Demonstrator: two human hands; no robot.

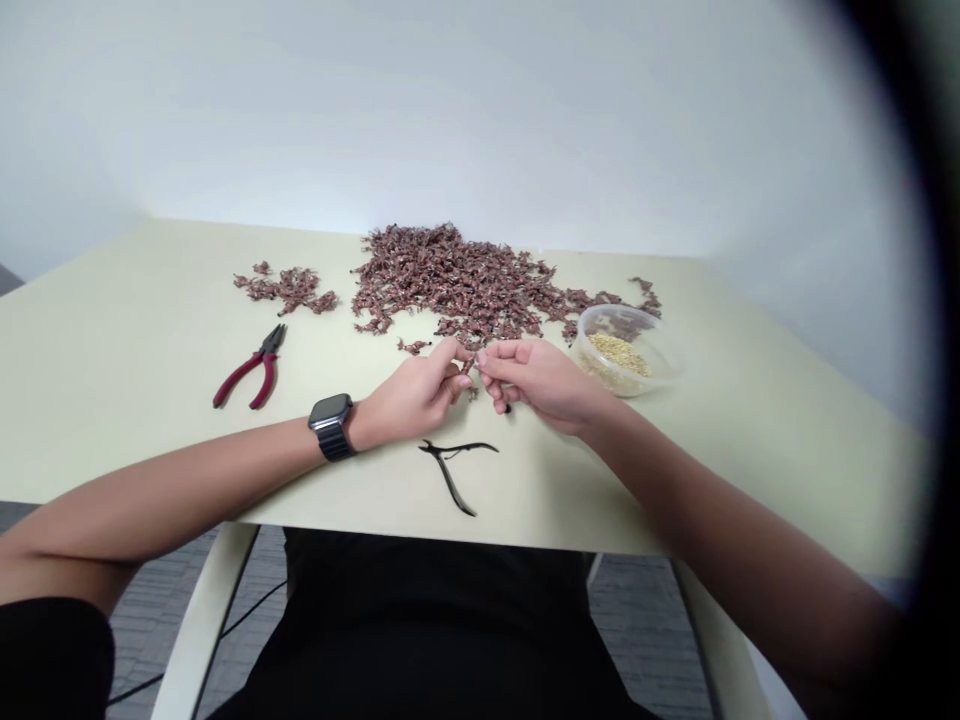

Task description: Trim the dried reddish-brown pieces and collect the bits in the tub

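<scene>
My left hand [431, 388] pinches a small reddish-brown piece [467, 366] between thumb and forefinger. Touching that same spot from the other side, my right hand [536, 380] has thumb and fingertips pressed together; whatever is between them is too small to make out. Just behind both hands spreads a large pile of similar knobbly brown pieces [450, 275] with dark tips. One loose brown piece [414, 346] lies beside my left hand. In front of the hands rest small dark nippers [448, 470], their handles spread.
Left of the hands lie pliers with red handles [244, 380]. A smaller cluster of brown pieces [289, 288] sits beyond them. To the right stands a clear round tub [664, 362] holding small yellowish bits [621, 352]. The pale table [150, 380] meets a white wall [450, 110].
</scene>
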